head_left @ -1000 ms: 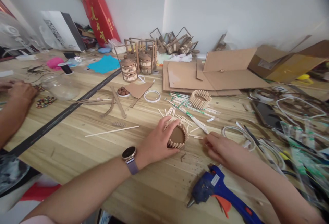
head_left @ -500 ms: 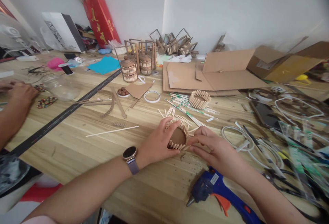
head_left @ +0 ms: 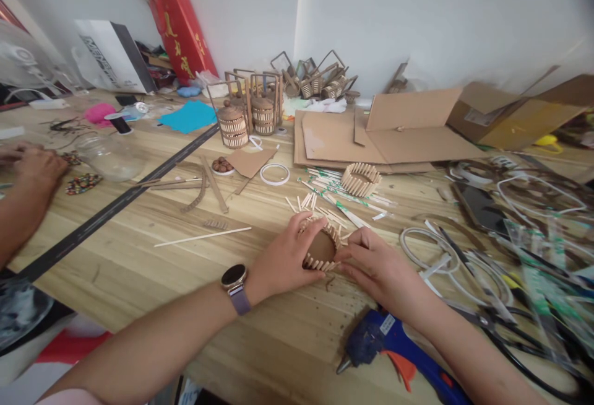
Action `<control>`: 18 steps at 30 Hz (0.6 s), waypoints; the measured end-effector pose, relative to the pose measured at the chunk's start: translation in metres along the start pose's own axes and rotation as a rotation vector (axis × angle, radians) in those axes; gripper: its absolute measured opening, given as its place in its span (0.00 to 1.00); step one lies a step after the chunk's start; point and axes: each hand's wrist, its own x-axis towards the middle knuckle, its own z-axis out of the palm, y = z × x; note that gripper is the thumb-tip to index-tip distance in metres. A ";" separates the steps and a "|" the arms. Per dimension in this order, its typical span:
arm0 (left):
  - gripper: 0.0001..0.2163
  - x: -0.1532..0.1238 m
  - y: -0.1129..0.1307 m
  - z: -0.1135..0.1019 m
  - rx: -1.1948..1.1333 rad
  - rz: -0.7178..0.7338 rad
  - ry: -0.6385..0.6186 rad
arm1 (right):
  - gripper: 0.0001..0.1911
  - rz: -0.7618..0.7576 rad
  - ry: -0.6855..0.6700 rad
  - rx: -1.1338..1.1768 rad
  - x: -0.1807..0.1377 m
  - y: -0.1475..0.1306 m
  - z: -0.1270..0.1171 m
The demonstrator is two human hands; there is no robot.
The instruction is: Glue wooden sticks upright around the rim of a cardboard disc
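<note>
A small round basket with a brown base and a ring of short wooden sticks sits on the table in front of me. My left hand is wrapped round its left side, fingers over the far rim and thumb at the near edge. At the basket's right near edge, my right hand pinches with thumb and fingertips; what lies between them is mostly hidden, perhaps a short stick. Loose short sticks lie just behind the basket. A second stick ring stands farther back.
A blue glue gun lies by my right forearm, nozzle pointing left. Scissors, white cable coils and plastic wrappers crowd the right. Cardboard sheets and finished lidded baskets stand behind. Another person's hand rests at far left.
My right hand has shifted slightly left, its fingertips now against the basket's edge. My left hand and the basket stay in place.
</note>
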 end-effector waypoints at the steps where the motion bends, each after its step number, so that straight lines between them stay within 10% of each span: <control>1: 0.46 0.000 0.000 0.000 0.003 0.001 -0.002 | 0.09 -0.015 0.002 -0.030 0.000 0.001 0.001; 18: 0.45 0.002 -0.001 0.001 0.021 0.043 -0.027 | 0.12 -0.144 0.070 -0.371 0.000 0.000 0.005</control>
